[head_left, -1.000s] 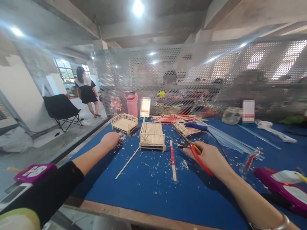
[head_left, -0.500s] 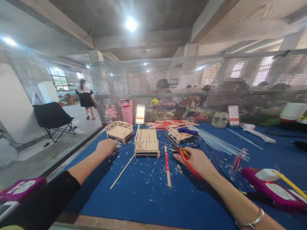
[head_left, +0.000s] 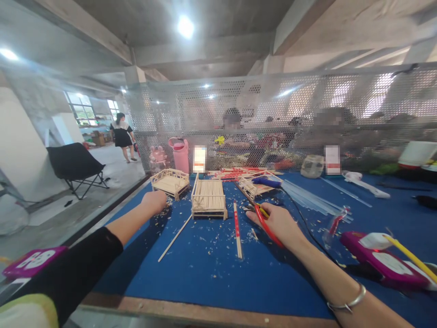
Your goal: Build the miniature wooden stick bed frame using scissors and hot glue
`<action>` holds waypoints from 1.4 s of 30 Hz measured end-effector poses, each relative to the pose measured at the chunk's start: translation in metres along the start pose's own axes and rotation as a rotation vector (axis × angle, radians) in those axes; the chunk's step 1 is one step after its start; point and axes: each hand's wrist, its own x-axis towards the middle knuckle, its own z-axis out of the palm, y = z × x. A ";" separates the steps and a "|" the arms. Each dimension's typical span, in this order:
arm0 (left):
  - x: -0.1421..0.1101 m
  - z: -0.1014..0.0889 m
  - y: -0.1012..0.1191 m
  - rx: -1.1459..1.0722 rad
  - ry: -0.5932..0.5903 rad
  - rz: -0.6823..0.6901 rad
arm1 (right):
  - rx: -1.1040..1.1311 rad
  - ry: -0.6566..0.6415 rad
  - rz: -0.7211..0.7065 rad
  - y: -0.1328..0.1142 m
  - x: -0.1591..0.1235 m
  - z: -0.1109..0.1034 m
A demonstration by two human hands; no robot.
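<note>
My left hand (head_left: 155,202) is closed just in front of the left miniature stick bench (head_left: 170,182); its fingertips are turned away, so anything in them is hidden. On the right, my right hand (head_left: 278,223) is wrapped round the pliers (head_left: 268,228), which have red and yellow handles and jaws pointing away from me. Between the hands stands a larger bed-like frame (head_left: 209,196) of pale wooden sticks. A long thin stick (head_left: 175,239) slants from its front left corner. Chopsticks in a red paper band (head_left: 237,230) lie close to my right hand.
Behind the pliers, a blue glue gun (head_left: 268,182) rests against another stick model (head_left: 249,187). Clear glue sticks (head_left: 307,198) and red-marked chopsticks (head_left: 239,173) lie farther back. A purple device (head_left: 378,259) sits at right. Wood chips litter the blue table (head_left: 205,282). A person (head_left: 123,136) walks at left.
My left hand has shifted very slightly right, still closed. The pliers stay in my right hand. The view has tilted a little, and the person at left has taken a step.
</note>
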 end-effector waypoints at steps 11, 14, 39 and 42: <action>-0.074 -0.031 0.012 -0.564 0.219 0.054 | 0.404 -0.064 0.076 -0.007 0.000 0.002; -0.093 -0.017 0.060 -0.911 0.210 0.317 | 0.619 -0.210 0.089 -0.024 -0.006 0.007; -0.088 0.006 0.144 -1.736 -0.727 0.088 | 1.093 -0.126 0.215 -0.028 0.002 0.015; -0.090 0.004 0.143 -1.751 -0.767 0.092 | 1.070 -0.136 0.202 -0.027 0.001 0.014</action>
